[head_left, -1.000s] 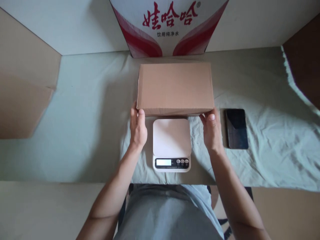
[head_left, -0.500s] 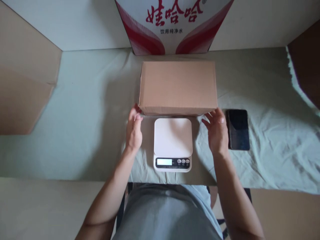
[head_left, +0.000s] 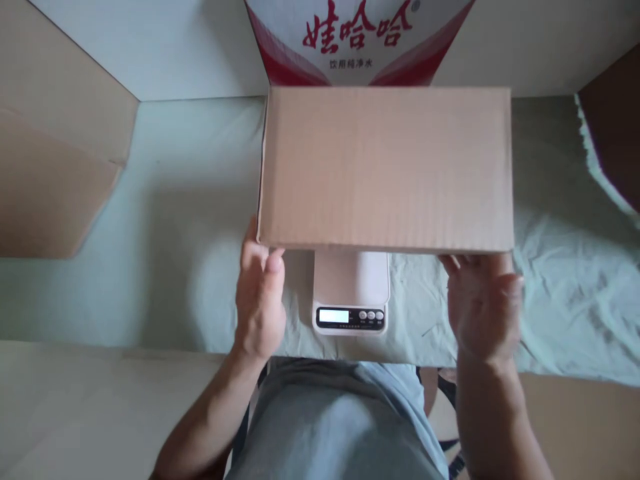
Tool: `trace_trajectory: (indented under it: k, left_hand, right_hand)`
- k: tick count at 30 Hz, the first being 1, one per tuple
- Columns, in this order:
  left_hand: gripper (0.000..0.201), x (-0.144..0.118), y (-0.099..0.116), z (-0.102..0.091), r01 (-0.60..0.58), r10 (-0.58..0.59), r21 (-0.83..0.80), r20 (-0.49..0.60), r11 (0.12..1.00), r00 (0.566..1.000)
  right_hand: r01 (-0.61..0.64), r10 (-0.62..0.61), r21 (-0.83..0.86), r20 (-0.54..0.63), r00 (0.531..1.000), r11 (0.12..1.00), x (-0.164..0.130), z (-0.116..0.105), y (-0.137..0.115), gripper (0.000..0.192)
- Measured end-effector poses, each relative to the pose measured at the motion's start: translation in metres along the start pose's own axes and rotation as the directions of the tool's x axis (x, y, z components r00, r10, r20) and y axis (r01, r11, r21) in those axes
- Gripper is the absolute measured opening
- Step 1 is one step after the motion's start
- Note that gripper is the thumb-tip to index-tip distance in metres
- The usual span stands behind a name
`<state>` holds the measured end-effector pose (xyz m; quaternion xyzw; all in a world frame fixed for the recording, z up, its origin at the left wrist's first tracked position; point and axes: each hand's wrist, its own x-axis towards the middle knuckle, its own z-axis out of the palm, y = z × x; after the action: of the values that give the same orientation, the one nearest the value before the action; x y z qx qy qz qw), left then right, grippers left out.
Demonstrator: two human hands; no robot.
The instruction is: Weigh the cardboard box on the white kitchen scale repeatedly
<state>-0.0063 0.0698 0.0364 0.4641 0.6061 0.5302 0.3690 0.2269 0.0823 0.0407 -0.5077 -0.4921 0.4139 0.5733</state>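
Observation:
A closed brown cardboard box point(head_left: 387, 167) is held up off the table between both hands. My left hand point(head_left: 261, 300) grips its near left corner, fingers tucked under and behind the edge. Under the near right corner, my right hand point(head_left: 485, 303) supports it, with the fingertips hidden by the box. Below the box stands a white digital kitchen scale point(head_left: 351, 280) with a lit display and several buttons. The box covers the far part of the scale's platform.
A large white and red carton point(head_left: 357, 40) with Chinese lettering stands at the back. Brown cardboard point(head_left: 55, 167) rises at the left, and a dark brown panel point(head_left: 613, 127) at the right. A pale green cloth point(head_left: 175, 233) covers the table.
Both hands have lifted the box off the table toward the camera, so it looks larger. My right hand has moved right, and the phone that lay beside it is now hidden.

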Motion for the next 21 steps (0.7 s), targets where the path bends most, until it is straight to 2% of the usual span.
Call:
trace_trajectory:
  k: [4,7,14,18,21]
  left_hand:
    - [0.034,-0.033,-0.009,-0.002,0.092,-0.091,-0.046,0.038,0.995,0.995]
    - [0.041,-0.045,-0.01,-0.003,0.093,-0.091,-0.068,0.033,0.993,0.995]
    - [0.051,-0.06,-0.01,-0.009,0.115,-0.111,-0.059,0.054,0.992,0.992]
    - [0.049,-0.065,-0.018,-0.012,0.099,-0.098,-0.034,0.036,0.995,0.995]
    - [0.045,-0.064,-0.023,-0.013,0.082,-0.081,-0.001,0.031,0.997,0.996]
  right_hand:
    - [-0.053,0.053,-0.009,-0.022,0.998,0.999,-0.031,-0.008,0.012,0.06]
    - [-0.055,0.056,0.02,-0.038,0.998,0.998,-0.046,-0.01,0.021,0.061]
    - [-0.095,0.096,0.024,-0.033,0.995,0.995,-0.065,-0.015,0.027,0.061]
    - [-0.11,0.111,0.021,-0.01,0.994,0.994,-0.069,-0.017,0.03,0.057]
    - [-0.114,0.116,0.054,-0.036,0.993,0.992,-0.068,-0.017,0.03,0.059]
